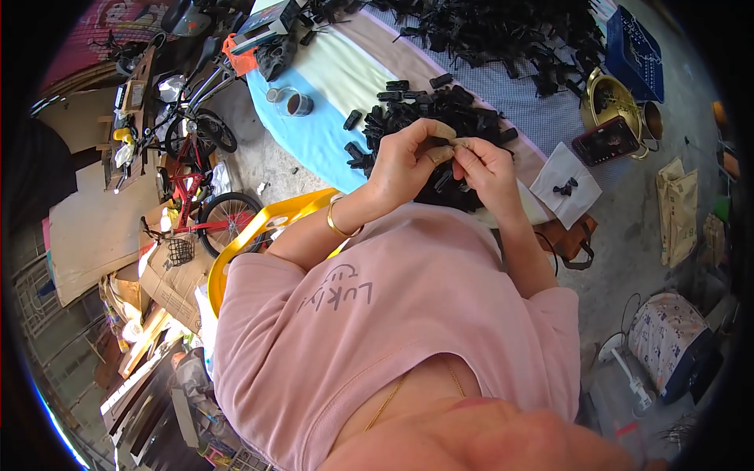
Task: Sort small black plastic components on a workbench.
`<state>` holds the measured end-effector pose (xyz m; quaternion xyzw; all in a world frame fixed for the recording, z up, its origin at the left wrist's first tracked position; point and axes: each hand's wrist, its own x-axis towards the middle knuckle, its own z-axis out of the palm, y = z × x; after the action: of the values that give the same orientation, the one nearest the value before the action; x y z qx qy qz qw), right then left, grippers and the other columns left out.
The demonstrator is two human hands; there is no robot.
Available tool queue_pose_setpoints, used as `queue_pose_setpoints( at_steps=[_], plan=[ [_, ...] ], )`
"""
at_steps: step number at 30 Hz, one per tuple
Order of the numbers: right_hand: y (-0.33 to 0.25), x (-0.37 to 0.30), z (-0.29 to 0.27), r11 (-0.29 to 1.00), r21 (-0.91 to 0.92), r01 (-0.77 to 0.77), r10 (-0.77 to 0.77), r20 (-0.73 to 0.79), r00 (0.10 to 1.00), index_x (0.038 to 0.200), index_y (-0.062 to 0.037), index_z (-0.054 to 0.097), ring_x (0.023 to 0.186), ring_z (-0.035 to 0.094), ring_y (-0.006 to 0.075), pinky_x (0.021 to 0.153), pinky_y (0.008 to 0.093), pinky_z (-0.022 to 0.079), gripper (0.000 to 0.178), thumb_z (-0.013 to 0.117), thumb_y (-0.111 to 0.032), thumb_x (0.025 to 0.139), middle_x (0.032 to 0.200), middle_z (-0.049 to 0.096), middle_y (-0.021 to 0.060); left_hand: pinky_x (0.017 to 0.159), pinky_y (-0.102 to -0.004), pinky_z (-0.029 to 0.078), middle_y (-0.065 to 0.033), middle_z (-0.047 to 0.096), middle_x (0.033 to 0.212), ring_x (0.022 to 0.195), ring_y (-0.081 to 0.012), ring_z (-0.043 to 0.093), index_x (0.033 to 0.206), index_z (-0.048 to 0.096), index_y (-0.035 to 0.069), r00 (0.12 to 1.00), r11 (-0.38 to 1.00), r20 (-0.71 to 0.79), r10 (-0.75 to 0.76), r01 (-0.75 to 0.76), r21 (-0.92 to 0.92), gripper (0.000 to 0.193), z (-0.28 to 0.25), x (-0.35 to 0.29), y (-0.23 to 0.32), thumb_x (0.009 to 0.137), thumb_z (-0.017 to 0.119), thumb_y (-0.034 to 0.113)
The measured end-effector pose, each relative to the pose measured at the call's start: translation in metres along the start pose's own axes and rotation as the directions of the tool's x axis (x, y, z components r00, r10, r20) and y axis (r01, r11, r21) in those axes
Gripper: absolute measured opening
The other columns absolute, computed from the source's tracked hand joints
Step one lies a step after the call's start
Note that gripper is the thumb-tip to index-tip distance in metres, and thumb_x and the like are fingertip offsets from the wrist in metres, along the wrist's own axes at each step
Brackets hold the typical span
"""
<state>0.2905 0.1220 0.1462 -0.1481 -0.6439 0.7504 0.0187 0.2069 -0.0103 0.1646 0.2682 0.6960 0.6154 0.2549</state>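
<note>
Many small, black, oblong pieces [459,106] lie loosely heaped.

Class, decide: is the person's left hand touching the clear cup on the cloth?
Apart. The head view shows bare pale cloth and a loose black piece lying between the left hand and the clear cup.

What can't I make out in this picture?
All in the head view:
- Whatever may be between the left fingers and right fingers: the fingertips cover it.
- Part of the smaller black pile: hidden behind both hands.
- The larger black pile's far end: cut off by the upper edge.
- The phone's screen details: too small.
</note>
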Motion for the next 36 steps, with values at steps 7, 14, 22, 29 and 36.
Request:
queue_pose_setpoints(
  at_steps=[7, 14, 22, 29, 36],
  plan=[
    [0.029, 0.018, -0.011, 0.982, -0.187, 0.006, -0.004, 0.012, 1.000, 0.095, 0.0005, 0.059, 0.052, 0.043, 0.0034, 0.046, 0.0181, 0.034, 0.018, 0.051, -0.013, 0.087, 0.064, 0.054, -0.0015, 0.063, -0.0286, 0.048, -0.0114, 0.061, 0.084, 0.073, -0.0241, 0.060, 0.092, 0.058, 0.002, 0.981, 0.933, 0.046, 0.186, -0.191, 0.304, 0.022, -0.002, 0.012, -0.015, 0.071, 0.061, -0.003],
    [0.041, 0.100, -0.122, 0.649, -0.731, -0.211, -0.321, -0.514, 0.795, 0.111, -0.0076, 0.056, 0.080, 0.062, 0.0253, 0.072, 0.0339, 0.047, 0.038, 0.061, -0.023, 0.076, 0.091, 0.063, 0.0141, 0.066, -0.0377, 0.047, -0.0164, 0.059, 0.086, 0.077, -0.0325, 0.058, 0.117, 0.044, 0.008, 0.996, 0.842, -0.012, 0.088, -0.068, 0.535, 0.051, -0.010, 0.016, -0.031, 0.070, 0.063, 0.005],
    [0.088, 0.141, -0.181, 0.261, -0.788, -0.557, -0.131, -0.601, 0.789, 0.110, -0.0137, 0.056, 0.093, 0.058, 0.0368, 0.081, 0.0432, 0.046, 0.033, 0.050, -0.017, 0.078, 0.100, 0.060, 0.0195, 0.076, -0.0355, 0.044, -0.0120, 0.059, 0.089, 0.086, -0.0285, 0.054, 0.107, 0.054, 0.005, 0.967, 0.702, 0.172, 0.188, -0.255, 0.665, 0.040, -0.009, 0.016, -0.036, 0.069, 0.066, 0.007],
    [0.034, 0.095, -0.132, 0.516, -0.849, -0.109, -0.334, -0.317, 0.888, 0.100, -0.0073, 0.061, 0.074, 0.063, 0.0237, 0.067, 0.0342, 0.048, 0.027, 0.062, -0.020, 0.076, 0.083, 0.065, 0.0126, 0.084, -0.0307, 0.043, -0.0122, 0.057, 0.104, 0.097, -0.0239, 0.055, 0.114, 0.049, 0.000, 0.996, 0.950, 0.045, 0.075, -0.085, 0.302, 0.039, -0.021, 0.023, -0.038, 0.078, 0.062, 0.010],
    [-0.019, 0.026, -0.024, 0.713, -0.454, 0.534, -0.472, 0.252, 0.845, 0.091, -0.0030, 0.061, 0.065, 0.061, 0.0194, 0.059, 0.0275, 0.047, 0.020, 0.065, -0.004, 0.072, 0.076, 0.061, 0.0094, 0.091, -0.0300, 0.041, -0.0124, 0.051, 0.114, 0.104, -0.0186, 0.052, 0.129, 0.033, -0.003, 0.778, 0.681, 0.577, -0.248, 0.564, -0.468, 0.076, -0.027, 0.041, -0.016, 0.070, 0.074, 0.023]
  ],
)
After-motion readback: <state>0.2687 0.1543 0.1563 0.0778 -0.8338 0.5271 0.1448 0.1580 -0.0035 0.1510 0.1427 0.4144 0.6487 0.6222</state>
